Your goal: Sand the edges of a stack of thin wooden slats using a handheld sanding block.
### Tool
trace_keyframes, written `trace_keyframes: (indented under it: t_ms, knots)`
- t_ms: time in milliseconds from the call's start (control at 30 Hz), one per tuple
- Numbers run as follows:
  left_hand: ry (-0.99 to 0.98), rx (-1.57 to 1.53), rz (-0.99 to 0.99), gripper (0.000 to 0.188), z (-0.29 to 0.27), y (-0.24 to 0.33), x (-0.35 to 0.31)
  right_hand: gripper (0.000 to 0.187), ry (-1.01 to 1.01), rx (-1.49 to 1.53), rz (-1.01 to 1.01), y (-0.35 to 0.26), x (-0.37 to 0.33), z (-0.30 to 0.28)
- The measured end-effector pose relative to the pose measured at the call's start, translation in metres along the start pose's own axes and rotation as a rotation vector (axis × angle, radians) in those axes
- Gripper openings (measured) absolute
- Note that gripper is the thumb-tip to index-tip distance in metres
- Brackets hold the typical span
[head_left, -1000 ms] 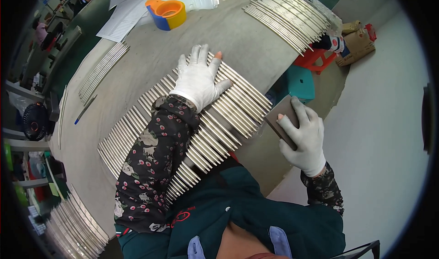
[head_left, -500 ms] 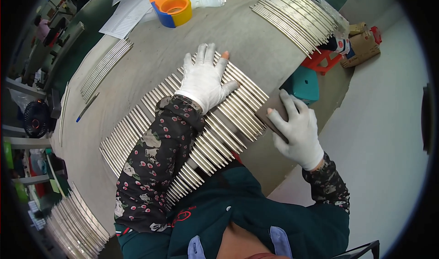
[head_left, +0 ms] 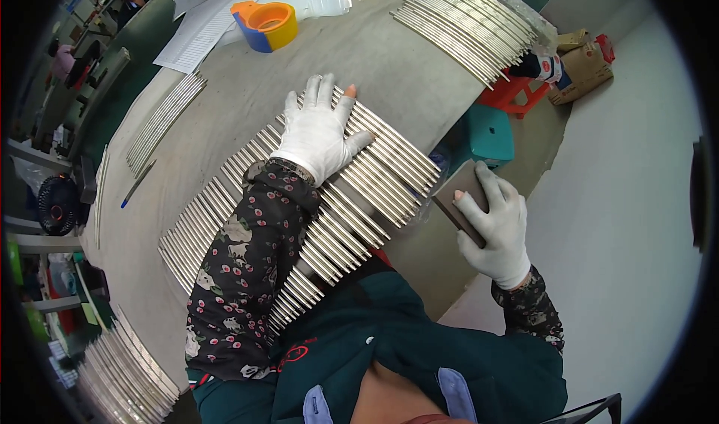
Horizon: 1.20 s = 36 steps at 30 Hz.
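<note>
A wide row of shiny metal rods point(head_left: 362, 233) lies side by side on the grey table, several reaching past its near edge. My left hand point(head_left: 314, 133), in a white glove with bare thumb tip, rests flat on the rods at their far side, fingers spread. Off the right ends of the rods, my right hand point(head_left: 498, 226), gloved too, grips a flat grey-brown block point(head_left: 457, 190), which looks like a sanding block. The block is held over the floor, apart from the rods. My left forearm, in a flowered sleeve, covers part of the row.
More rods point(head_left: 464, 31) lie at the far right, with a thinner bunch point(head_left: 166, 117) at the left beside a pen point(head_left: 138, 186). A tape roll in a holder point(head_left: 266, 27) and papers point(head_left: 213, 31) are at the back. Beyond the table's right edge stand a teal stool point(head_left: 488, 136) and red stool point(head_left: 517, 95).
My right hand has drawn the block away from the rod ends, to the right and slightly toward me. My left hand stays flat on the rods. The whole view has shifted a little.
</note>
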<state>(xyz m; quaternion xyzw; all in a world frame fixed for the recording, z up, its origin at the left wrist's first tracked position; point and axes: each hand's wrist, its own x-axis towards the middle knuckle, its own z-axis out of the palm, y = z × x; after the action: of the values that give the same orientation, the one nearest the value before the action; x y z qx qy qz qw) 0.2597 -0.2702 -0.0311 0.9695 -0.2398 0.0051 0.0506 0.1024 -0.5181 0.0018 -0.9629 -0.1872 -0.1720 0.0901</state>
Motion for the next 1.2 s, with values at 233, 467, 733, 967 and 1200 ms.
trace_keyframes:
  t_ms: [233, 467, 733, 967, 1200]
  knots:
    - [-0.001, 0.020, 0.000, 0.079, 0.002, 0.002, 0.002, 0.054, -0.047, 0.026, -0.047, -0.006, 0.002, 0.003]
    - [0.028, 0.010, -0.020, 0.075, 0.004, 0.003, 0.008, 0.056, -0.032, 0.022, -0.028, -0.007, 0.006, 0.005]
    - [0.056, 0.031, 0.003, 0.076, 0.005, 0.006, 0.007, 0.043, -0.040, -0.010, -0.086, -0.026, 0.054, 0.026]
    - [0.050, 0.032, -0.005, 0.076, 0.004, 0.006, 0.005, 0.046, -0.101, -0.045, -0.123, -0.011, 0.020, 0.008]
    - [0.047, 0.021, -0.008, 0.076, 0.004, 0.002, 0.007, 0.046, -0.058, 0.003, -0.137, -0.020, 0.046, 0.021]
